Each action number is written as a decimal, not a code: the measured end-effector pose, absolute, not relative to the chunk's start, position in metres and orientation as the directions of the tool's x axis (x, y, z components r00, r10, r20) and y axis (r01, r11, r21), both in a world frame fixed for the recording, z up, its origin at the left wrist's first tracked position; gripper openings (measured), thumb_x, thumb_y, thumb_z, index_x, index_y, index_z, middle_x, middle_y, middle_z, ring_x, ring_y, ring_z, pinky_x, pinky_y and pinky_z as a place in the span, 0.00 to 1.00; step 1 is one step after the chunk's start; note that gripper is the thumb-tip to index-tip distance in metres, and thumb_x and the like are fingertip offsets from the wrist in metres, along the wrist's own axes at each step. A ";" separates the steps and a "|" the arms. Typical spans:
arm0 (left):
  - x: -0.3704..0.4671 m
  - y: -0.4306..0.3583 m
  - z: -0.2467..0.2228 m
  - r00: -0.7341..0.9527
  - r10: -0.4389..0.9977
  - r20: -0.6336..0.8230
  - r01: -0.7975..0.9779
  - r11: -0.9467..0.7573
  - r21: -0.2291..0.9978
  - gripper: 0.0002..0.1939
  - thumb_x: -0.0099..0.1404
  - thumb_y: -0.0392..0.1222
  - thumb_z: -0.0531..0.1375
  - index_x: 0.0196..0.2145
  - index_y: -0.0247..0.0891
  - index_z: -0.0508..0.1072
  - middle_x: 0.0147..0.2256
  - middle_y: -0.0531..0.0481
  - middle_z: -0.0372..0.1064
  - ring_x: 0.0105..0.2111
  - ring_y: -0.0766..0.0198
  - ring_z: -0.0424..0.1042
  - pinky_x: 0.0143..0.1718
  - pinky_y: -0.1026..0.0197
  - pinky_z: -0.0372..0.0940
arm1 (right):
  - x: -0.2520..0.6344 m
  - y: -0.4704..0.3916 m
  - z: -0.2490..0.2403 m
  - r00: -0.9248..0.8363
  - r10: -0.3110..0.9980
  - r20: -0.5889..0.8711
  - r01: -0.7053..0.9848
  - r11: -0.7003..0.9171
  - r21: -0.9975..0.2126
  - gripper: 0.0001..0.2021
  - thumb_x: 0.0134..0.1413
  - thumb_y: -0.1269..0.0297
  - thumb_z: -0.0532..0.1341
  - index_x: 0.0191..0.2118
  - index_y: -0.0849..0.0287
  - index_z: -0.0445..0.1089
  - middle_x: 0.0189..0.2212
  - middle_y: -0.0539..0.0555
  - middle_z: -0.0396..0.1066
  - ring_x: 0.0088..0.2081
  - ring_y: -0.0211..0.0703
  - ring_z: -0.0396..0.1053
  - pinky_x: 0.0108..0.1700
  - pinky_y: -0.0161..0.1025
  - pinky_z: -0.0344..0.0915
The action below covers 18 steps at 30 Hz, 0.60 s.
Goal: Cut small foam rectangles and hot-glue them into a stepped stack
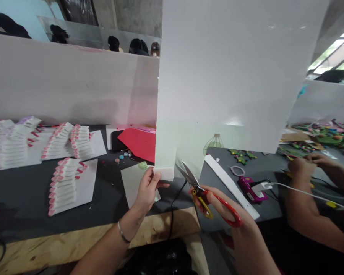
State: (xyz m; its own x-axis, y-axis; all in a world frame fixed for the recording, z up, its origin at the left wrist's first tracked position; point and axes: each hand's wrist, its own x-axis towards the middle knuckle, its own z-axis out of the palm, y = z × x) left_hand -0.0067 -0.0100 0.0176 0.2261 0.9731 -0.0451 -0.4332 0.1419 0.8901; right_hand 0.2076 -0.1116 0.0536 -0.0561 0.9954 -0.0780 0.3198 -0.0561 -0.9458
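Observation:
My left hand (147,187) pinches a small white piece (164,173) at the lower left corner of a large white sheet (232,76). The sheet rises upright and glossy in front of me. My right hand (232,201) grips a pair of scissors (192,176) with one red and one yellow handle. Their blades are parted and point up and left, close to the bottom edge of the sheet. A slit seems to run up beside the pinched corner. Beneath my left hand lies a pale paper (130,183) with green marks.
Cards with pink-tipped strips (64,187) lie left. Behind my left hand is a red sheet (140,143). To the right lie a white strip (232,187), a purple power block (250,189) with cables and green ornaments (242,156). A co-worker's arms (301,194) reach in at right.

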 end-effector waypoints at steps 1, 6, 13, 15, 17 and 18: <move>-0.006 -0.010 0.017 0.227 0.973 -0.050 -0.432 0.146 0.890 0.23 0.55 0.56 0.69 0.39 0.36 0.72 0.36 0.48 0.73 0.34 0.62 0.73 0.28 0.64 0.73 | 0.208 -0.109 0.050 -0.097 0.990 -0.107 0.298 -0.074 -0.952 0.28 0.57 0.36 0.54 0.42 0.56 0.77 0.25 0.56 0.73 0.25 0.46 0.70 0.25 0.39 0.68; -0.002 -0.012 0.013 0.240 0.969 -0.062 -0.437 0.165 0.884 0.23 0.55 0.54 0.69 0.42 0.37 0.71 0.40 0.47 0.74 0.36 0.63 0.75 0.34 0.62 0.74 | 0.195 -0.105 0.040 -0.132 0.987 -0.089 0.292 -0.047 -0.955 0.24 0.63 0.42 0.52 0.45 0.59 0.73 0.25 0.52 0.69 0.25 0.40 0.67 0.26 0.37 0.64; -0.005 -0.010 0.011 0.189 0.980 -0.060 -0.435 0.138 0.890 0.23 0.55 0.54 0.69 0.40 0.35 0.72 0.39 0.47 0.75 0.37 0.61 0.75 0.37 0.60 0.74 | 0.188 -0.095 0.033 -0.130 0.986 -0.108 0.309 -0.064 -0.949 0.21 0.63 0.42 0.52 0.39 0.57 0.67 0.25 0.50 0.67 0.24 0.37 0.64 0.25 0.34 0.62; -0.005 -0.011 0.010 0.170 0.983 -0.075 -0.443 0.144 0.885 0.22 0.55 0.54 0.69 0.40 0.35 0.73 0.39 0.47 0.75 0.36 0.62 0.75 0.36 0.61 0.74 | 0.190 -0.094 0.035 -0.124 0.985 -0.117 0.356 -0.065 -0.932 0.22 0.63 0.41 0.52 0.34 0.57 0.65 0.24 0.49 0.65 0.23 0.35 0.62 0.24 0.33 0.61; -0.003 -0.013 0.010 0.167 0.983 -0.080 -0.452 0.148 0.879 0.22 0.55 0.54 0.69 0.40 0.36 0.73 0.39 0.47 0.75 0.37 0.62 0.74 0.35 0.62 0.74 | 0.194 -0.096 0.038 -0.133 0.984 -0.123 0.390 -0.062 -0.919 0.24 0.63 0.40 0.51 0.31 0.57 0.65 0.22 0.49 0.65 0.21 0.35 0.62 0.22 0.34 0.60; -0.002 -0.014 0.009 0.167 0.983 -0.076 -0.457 0.146 0.878 0.22 0.55 0.54 0.69 0.40 0.36 0.73 0.40 0.47 0.75 0.37 0.62 0.74 0.35 0.62 0.74 | 0.195 -0.097 0.039 -0.144 0.982 -0.121 0.387 -0.057 -0.920 0.24 0.63 0.40 0.51 0.30 0.57 0.65 0.22 0.49 0.65 0.20 0.35 0.62 0.22 0.34 0.59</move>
